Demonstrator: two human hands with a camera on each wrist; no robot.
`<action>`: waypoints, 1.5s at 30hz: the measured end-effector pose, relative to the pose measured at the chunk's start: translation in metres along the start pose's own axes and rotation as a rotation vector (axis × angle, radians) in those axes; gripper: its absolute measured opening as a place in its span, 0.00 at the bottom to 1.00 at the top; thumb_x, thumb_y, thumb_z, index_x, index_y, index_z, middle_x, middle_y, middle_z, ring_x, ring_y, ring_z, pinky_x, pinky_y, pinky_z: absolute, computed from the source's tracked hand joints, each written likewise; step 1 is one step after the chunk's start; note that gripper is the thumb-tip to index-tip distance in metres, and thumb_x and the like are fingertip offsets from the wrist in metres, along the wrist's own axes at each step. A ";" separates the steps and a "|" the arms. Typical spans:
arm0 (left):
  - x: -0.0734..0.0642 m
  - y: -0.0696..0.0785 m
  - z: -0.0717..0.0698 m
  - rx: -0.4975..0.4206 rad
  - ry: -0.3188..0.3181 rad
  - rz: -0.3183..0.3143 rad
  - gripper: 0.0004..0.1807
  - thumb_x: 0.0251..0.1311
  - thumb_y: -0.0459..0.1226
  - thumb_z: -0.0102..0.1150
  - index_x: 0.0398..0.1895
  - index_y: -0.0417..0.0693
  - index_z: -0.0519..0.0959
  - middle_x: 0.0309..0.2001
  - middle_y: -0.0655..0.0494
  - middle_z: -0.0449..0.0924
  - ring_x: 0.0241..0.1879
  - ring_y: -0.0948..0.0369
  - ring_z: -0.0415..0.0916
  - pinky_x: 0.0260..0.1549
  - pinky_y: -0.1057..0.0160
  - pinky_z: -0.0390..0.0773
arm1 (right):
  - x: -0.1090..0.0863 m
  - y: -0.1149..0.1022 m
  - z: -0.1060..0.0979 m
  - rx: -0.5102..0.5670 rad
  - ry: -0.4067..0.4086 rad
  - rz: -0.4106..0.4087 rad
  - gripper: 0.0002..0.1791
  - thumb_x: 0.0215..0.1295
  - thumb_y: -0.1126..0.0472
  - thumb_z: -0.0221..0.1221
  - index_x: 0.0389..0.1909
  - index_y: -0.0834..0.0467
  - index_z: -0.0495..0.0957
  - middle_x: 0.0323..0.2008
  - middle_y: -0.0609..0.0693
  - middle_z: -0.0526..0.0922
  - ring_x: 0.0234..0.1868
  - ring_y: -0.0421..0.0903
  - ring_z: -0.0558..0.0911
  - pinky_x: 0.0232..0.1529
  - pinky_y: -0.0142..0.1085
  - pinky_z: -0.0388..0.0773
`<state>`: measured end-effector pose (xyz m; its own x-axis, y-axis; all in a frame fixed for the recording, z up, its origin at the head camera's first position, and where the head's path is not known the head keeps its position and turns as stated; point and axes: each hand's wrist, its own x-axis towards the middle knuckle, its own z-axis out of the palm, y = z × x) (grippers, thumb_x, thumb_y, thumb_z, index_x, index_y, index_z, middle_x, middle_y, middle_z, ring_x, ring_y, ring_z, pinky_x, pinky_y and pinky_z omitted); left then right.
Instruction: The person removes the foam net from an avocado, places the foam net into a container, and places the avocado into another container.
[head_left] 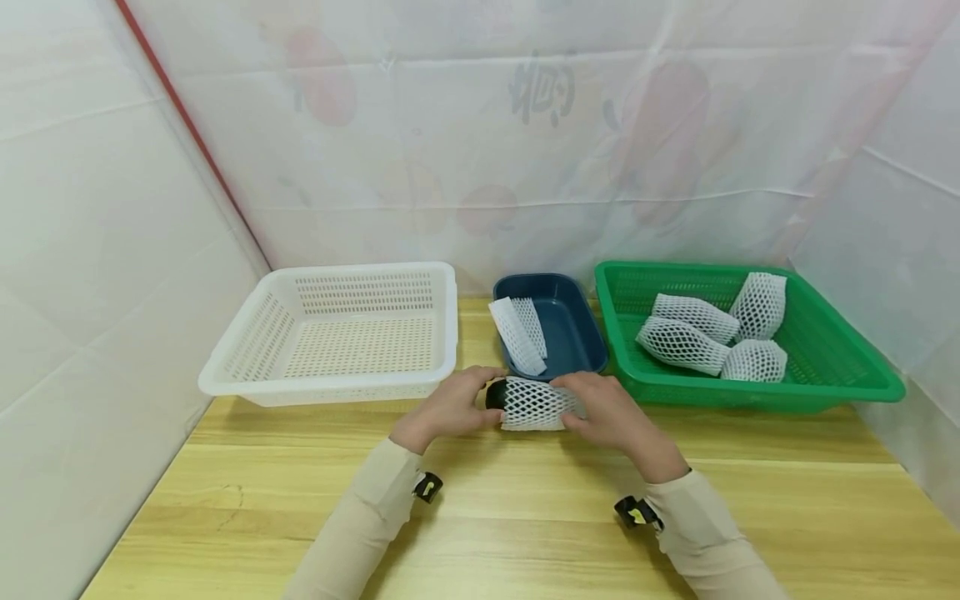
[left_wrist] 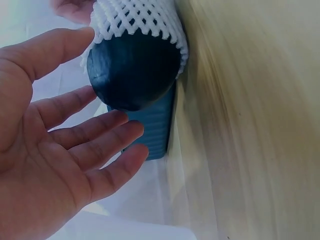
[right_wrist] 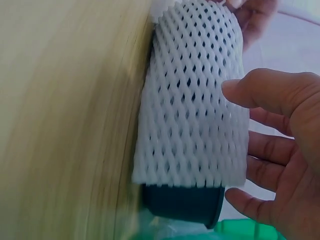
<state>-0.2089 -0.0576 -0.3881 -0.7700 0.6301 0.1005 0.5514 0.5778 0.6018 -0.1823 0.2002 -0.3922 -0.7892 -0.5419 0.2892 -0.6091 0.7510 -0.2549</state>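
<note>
A dark, smooth, round-ended thing, eggplant-like (left_wrist: 132,72), lies crosswise low in front of the blue tray, inside a white foam net sleeve (head_left: 532,404). Its left end shows bare; the net covers the rest. My left hand (head_left: 457,404) is at that bare end, fingers spread and fairly straight, with the thumb tip (left_wrist: 87,36) right by the net's edge. At the other end my right hand (head_left: 609,417) holds the sleeve, thumb on the near side of the mesh (right_wrist: 192,110) and fingers along its far side.
The dark blue tray (head_left: 573,333) contains flat white net sleeves (head_left: 517,337). On the right a green basket (head_left: 750,396) holds several net-wrapped things (head_left: 682,343). To the left stands a white slotted basket (head_left: 330,387). Pale sheeting (head_left: 480,150) hangs behind the wooden table (head_left: 510,533).
</note>
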 end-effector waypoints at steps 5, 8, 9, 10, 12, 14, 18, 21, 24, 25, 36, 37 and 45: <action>0.005 -0.001 0.002 0.031 -0.010 -0.002 0.33 0.53 0.40 0.65 0.62 0.40 0.68 0.59 0.49 0.69 0.59 0.54 0.65 0.55 0.57 0.65 | 0.007 -0.006 0.003 -0.009 -0.023 0.000 0.22 0.53 0.61 0.66 0.50 0.60 0.76 0.46 0.54 0.79 0.50 0.54 0.75 0.47 0.54 0.68; 0.008 -0.001 0.004 0.074 -0.003 0.005 0.34 0.50 0.41 0.67 0.61 0.40 0.69 0.57 0.50 0.71 0.56 0.56 0.68 0.53 0.59 0.67 | 0.010 -0.009 0.005 -0.003 -0.033 -0.018 0.22 0.52 0.62 0.66 0.50 0.61 0.76 0.46 0.54 0.79 0.49 0.54 0.75 0.47 0.52 0.70; 0.009 -0.002 0.005 0.085 0.001 0.009 0.34 0.50 0.41 0.67 0.61 0.40 0.69 0.57 0.50 0.72 0.54 0.56 0.69 0.52 0.59 0.68 | 0.011 -0.009 0.006 0.002 -0.035 -0.026 0.22 0.52 0.62 0.66 0.49 0.61 0.76 0.46 0.54 0.79 0.48 0.54 0.76 0.47 0.51 0.71; 0.010 -0.001 0.006 0.099 0.006 0.012 0.34 0.49 0.42 0.68 0.60 0.41 0.70 0.56 0.51 0.72 0.53 0.57 0.70 0.52 0.59 0.68 | 0.011 -0.010 0.008 0.003 -0.037 -0.032 0.22 0.52 0.63 0.66 0.49 0.62 0.76 0.46 0.54 0.79 0.48 0.54 0.76 0.47 0.50 0.71; 0.011 -0.001 0.009 0.111 0.005 0.015 0.34 0.49 0.43 0.68 0.61 0.42 0.69 0.56 0.51 0.72 0.52 0.58 0.70 0.51 0.60 0.69 | 0.013 -0.010 0.011 -0.011 -0.039 -0.050 0.22 0.51 0.64 0.66 0.49 0.63 0.75 0.45 0.55 0.79 0.45 0.54 0.77 0.44 0.49 0.73; 0.012 -0.001 0.012 0.098 0.000 0.020 0.35 0.50 0.43 0.67 0.61 0.42 0.68 0.57 0.51 0.72 0.53 0.57 0.70 0.52 0.60 0.68 | 0.013 -0.011 0.015 -0.029 -0.030 -0.062 0.22 0.51 0.65 0.66 0.49 0.64 0.75 0.44 0.57 0.79 0.43 0.54 0.78 0.42 0.47 0.75; 0.013 -0.001 0.016 0.034 -0.006 0.024 0.36 0.51 0.42 0.68 0.62 0.39 0.66 0.58 0.48 0.70 0.55 0.56 0.68 0.54 0.60 0.66 | 0.014 -0.011 0.020 -0.059 0.007 -0.088 0.22 0.49 0.67 0.66 0.47 0.65 0.73 0.41 0.58 0.79 0.37 0.54 0.79 0.36 0.45 0.76; 0.013 -0.001 0.017 0.012 0.005 0.022 0.36 0.50 0.42 0.69 0.61 0.39 0.66 0.57 0.48 0.70 0.55 0.56 0.68 0.54 0.59 0.66 | 0.014 -0.011 0.021 -0.060 0.029 -0.095 0.22 0.48 0.68 0.66 0.46 0.65 0.73 0.40 0.58 0.79 0.35 0.53 0.79 0.34 0.45 0.76; 0.013 -0.001 0.018 0.014 0.006 0.024 0.37 0.49 0.43 0.70 0.61 0.39 0.67 0.57 0.48 0.70 0.54 0.56 0.68 0.54 0.60 0.66 | 0.013 -0.012 0.021 -0.059 0.032 -0.091 0.22 0.48 0.69 0.67 0.46 0.64 0.73 0.40 0.57 0.79 0.35 0.53 0.79 0.33 0.44 0.76; 0.013 -0.002 0.018 0.014 0.006 0.024 0.37 0.49 0.43 0.69 0.61 0.39 0.67 0.57 0.48 0.70 0.54 0.56 0.68 0.54 0.60 0.66 | 0.013 -0.012 0.021 -0.055 0.031 -0.085 0.22 0.48 0.69 0.67 0.46 0.64 0.74 0.40 0.57 0.79 0.35 0.53 0.79 0.33 0.44 0.76; 0.010 -0.002 0.015 -0.036 0.004 -0.024 0.39 0.48 0.44 0.70 0.62 0.37 0.65 0.58 0.45 0.69 0.55 0.54 0.67 0.54 0.58 0.66 | 0.012 -0.010 0.022 0.030 0.046 -0.081 0.19 0.50 0.74 0.63 0.45 0.62 0.75 0.42 0.56 0.80 0.39 0.51 0.80 0.37 0.43 0.76; 0.009 -0.002 0.014 -0.038 0.007 -0.029 0.40 0.48 0.44 0.70 0.62 0.37 0.65 0.57 0.45 0.69 0.54 0.54 0.67 0.53 0.58 0.66 | 0.012 -0.009 0.022 0.035 0.054 -0.095 0.18 0.49 0.75 0.62 0.43 0.62 0.75 0.41 0.55 0.80 0.39 0.51 0.80 0.37 0.43 0.77; 0.005 -0.004 0.009 0.026 0.042 0.026 0.38 0.46 0.46 0.71 0.59 0.38 0.69 0.54 0.45 0.72 0.51 0.54 0.69 0.50 0.58 0.68 | 0.011 -0.008 0.009 0.031 0.053 -0.122 0.15 0.51 0.77 0.61 0.40 0.62 0.77 0.39 0.54 0.80 0.40 0.50 0.79 0.40 0.42 0.76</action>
<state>-0.2121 -0.0520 -0.3970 -0.7677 0.6232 0.1492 0.5791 0.5751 0.5778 -0.1866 0.1850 -0.3956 -0.7039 -0.6074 0.3682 -0.7034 0.6678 -0.2432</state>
